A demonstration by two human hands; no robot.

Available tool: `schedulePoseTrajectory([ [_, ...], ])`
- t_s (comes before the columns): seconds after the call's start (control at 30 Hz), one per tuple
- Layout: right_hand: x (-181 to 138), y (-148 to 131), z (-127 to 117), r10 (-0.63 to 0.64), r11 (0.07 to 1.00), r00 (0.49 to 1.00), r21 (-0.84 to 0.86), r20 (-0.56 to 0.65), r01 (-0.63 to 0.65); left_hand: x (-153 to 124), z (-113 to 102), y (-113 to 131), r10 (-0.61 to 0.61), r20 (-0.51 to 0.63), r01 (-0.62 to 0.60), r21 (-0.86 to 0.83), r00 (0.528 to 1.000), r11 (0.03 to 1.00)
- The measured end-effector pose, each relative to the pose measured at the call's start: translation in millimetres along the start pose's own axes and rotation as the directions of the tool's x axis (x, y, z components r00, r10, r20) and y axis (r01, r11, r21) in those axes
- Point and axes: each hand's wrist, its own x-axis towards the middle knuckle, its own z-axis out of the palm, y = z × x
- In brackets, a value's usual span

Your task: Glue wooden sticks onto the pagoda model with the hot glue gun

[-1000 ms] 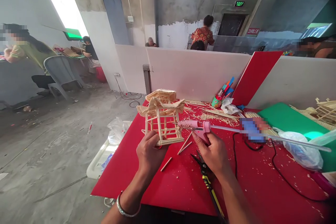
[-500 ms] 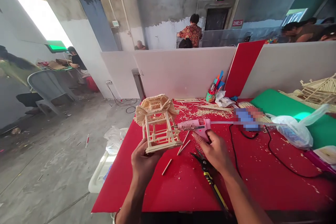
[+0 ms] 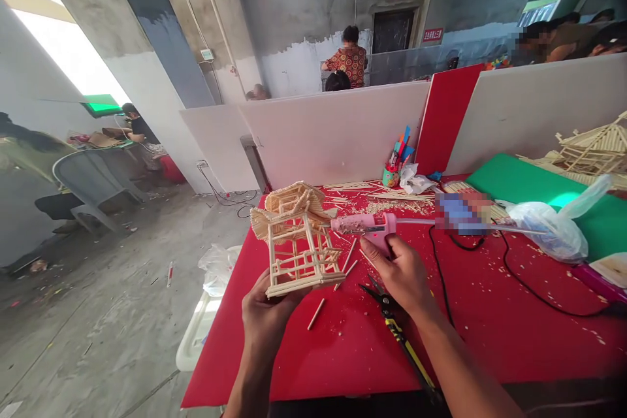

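My left hand (image 3: 267,307) grips the base of a small pavilion model (image 3: 306,272) built from pale wooden sticks, holding it up over the table, slightly tilted. Its fingers are partly hidden beneath the base. In my right hand (image 3: 399,271) is a pink glue gun (image 3: 377,235), held by its handle. The nozzle points left at the model's right side, just under the roof; whether it touches cannot be made out. A long clear glue stick (image 3: 421,221) sticks out of the gun's back. Black and yellow cutters (image 3: 399,333) lie below my right hand.
Loose sticks (image 3: 316,315) and wood crumbs lie on the red table (image 3: 353,366). A pen cup (image 3: 390,176), a plastic bag (image 3: 548,228), a green board (image 3: 509,183) and a black cord (image 3: 529,297) are farther off. A white partition (image 3: 337,130) stands behind; people work beyond it.
The model has turned and tilted slightly in my left hand. The glue gun's nozzle now sits higher on it, closer to the roof edge. The camera view has shifted a little.
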Motion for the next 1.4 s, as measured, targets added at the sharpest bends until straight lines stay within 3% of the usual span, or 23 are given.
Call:
schedulePoseTrajectory([
  [0.27,-4,9,-11,0.048,0.997,0.998,-0.065,-0.046,-0.051,8,-6,-4,-0.178,-0.040,0.162,-0.254,0.983,0.954],
  [0.47,-10,8,-16,-0.004,0.998,1.000,-0.068,-0.014,0.003,10,-9,-9,-0.253,-0.125,0.185,-0.401,0.959,0.897],
  [0.67,-10,9,-16,-0.048,0.996,0.996,-0.075,-0.071,0.042,11,-9,-12,-0.313,-0.133,0.197,-0.538,0.940,0.820],
  [0.83,-14,13,-17,-0.023,0.998,0.999,-0.055,-0.035,0.021,10,-6,-14,-0.383,-0.121,0.219,-0.650,0.916,0.728],
  [0.97,-16,9,-18,-0.014,0.997,0.997,-0.073,-0.074,0.009,8,-5,-17,-0.463,-0.098,0.241,-0.749,0.881,0.617],
  [1.13,-17,1,-13,-0.089,0.991,0.992,-0.106,-0.091,0.080,6,-5,-25,-0.514,-0.059,0.256,-0.814,0.856,0.520],
  [1.27,-16,0,-4,-0.204,0.953,0.972,-0.252,-0.113,0.171,5,-6,-38,-0.466,-0.077,0.219,-0.806,0.881,0.549],
  [1.4,-17,2,4,-0.387,0.862,0.904,-0.420,-0.180,0.285,4,-7,-43,-0.441,-0.086,0.207,-0.794,0.893,0.572],
])
